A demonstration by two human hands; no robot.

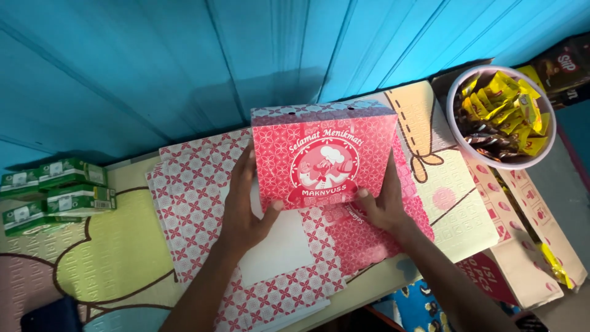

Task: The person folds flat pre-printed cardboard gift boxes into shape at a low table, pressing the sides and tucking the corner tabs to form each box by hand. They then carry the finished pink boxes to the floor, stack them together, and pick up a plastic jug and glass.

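Both hands, left and right, held a red box upright above flat box sheets on the table.

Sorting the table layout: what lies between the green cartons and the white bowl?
In the head view, between green cartons and white bowl: flat patterned sheets and the held red box.

The one camera sits on my head, looking steeply down and forward toward the blue plank wall. It is close: my forearms enter from the bottom edge, and the surface fills the lower frame.
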